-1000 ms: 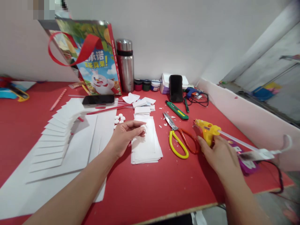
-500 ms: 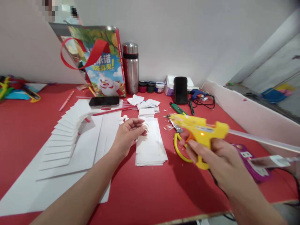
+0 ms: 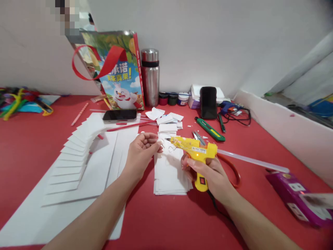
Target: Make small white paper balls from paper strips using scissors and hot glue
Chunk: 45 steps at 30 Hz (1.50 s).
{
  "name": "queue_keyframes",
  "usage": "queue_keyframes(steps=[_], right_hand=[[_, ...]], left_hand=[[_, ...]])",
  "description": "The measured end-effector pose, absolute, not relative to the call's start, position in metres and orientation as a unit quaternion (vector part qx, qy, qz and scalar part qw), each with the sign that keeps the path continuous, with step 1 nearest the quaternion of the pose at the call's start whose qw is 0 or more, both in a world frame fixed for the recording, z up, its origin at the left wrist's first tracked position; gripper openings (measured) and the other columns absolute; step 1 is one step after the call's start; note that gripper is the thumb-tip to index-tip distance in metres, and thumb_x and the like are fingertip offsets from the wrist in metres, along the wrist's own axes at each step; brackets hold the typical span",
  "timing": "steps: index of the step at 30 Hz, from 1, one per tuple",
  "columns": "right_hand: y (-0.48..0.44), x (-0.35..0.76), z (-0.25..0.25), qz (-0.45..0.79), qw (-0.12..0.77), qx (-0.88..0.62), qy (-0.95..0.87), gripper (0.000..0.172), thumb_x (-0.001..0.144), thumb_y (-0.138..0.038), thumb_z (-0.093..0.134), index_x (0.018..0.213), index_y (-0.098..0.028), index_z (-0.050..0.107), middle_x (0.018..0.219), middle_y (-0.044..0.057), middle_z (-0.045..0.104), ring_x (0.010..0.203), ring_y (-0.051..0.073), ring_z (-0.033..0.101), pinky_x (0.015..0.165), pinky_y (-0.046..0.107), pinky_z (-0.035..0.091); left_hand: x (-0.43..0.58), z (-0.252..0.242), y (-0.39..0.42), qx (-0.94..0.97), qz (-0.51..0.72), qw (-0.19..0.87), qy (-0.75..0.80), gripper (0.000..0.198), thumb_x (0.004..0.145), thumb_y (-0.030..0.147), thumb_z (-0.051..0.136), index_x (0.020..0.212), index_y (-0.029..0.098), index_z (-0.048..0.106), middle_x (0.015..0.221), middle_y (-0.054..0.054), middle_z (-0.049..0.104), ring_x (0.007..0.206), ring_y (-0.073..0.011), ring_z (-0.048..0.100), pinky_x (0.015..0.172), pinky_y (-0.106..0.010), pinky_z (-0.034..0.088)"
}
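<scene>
My right hand [image 3: 212, 173] grips a yellow glue gun [image 3: 188, 144] by its handle, a finger at the trigger. A clear glue stick [image 3: 253, 160] sticks out of its back, and a small light glows on its side. The nozzle points left, close to a small white piece [image 3: 161, 142] pinched between the thumb and fingers of my left hand [image 3: 140, 154]. Thin glue strings hang near the nozzle. Below both hands lies a stack of white paper strips [image 3: 170, 180]. To the left, a curved row of white folded steps [image 3: 69, 163] rests on white sheets [image 3: 28, 220].
Scissors [image 3: 199, 138] lie partly behind the glue gun, near a green cutter [image 3: 210, 129]. At the back stand a steel bottle [image 3: 151, 81], a picture bag [image 3: 119, 76], paint jars [image 3: 173, 99] and a black phone [image 3: 208, 102]. A purple box [image 3: 291, 194] sits right.
My right hand has brought the glue gun leftward, its nozzle now near the white piece in my left hand. The left hand keeps its pinch. The view has shifted slightly.
</scene>
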State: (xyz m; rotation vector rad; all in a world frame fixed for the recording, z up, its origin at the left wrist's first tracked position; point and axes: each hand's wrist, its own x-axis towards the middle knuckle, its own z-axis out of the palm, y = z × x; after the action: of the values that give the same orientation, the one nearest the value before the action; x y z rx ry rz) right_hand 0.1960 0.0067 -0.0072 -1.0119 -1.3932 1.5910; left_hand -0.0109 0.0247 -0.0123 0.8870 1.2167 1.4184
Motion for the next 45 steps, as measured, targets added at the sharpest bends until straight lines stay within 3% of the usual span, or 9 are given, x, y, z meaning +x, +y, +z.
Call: queue_keyframes(steps=[18,45], right_hand=[[0.0111,0.1952,-0.0113,0.595,0.358,-0.420,-0.583,0.034,0.092,-0.046,0.060,0.077,-0.015,0.061,0.063,-0.001,0.051,0.055,0.011,0.047,0.051,0.026,0.035],[0.0111,0.1973,-0.0060,0.574,0.365,-0.431,-0.592,0.038,0.089,-0.043,0.061,0.062,-0.017,0.057,0.055,-0.001,0.053,0.048,0.010,0.050,0.046,0.023,0.039]], left_hand=[[-0.0086,-0.0070,0.0227,0.388,0.584,0.493,0.514,0.029,0.072,0.022,0.078,0.094,0.014,0.061,0.083,-0.001,0.061,0.070,-0.0121,0.065,0.063,-0.024,0.053],[-0.0095,-0.0075,0.0211,0.390,0.594,0.503,0.493,0.031,0.073,0.024,0.080,0.096,0.015,0.062,0.083,0.000,0.062,0.069,-0.0118,0.065,0.064,-0.024,0.054]])
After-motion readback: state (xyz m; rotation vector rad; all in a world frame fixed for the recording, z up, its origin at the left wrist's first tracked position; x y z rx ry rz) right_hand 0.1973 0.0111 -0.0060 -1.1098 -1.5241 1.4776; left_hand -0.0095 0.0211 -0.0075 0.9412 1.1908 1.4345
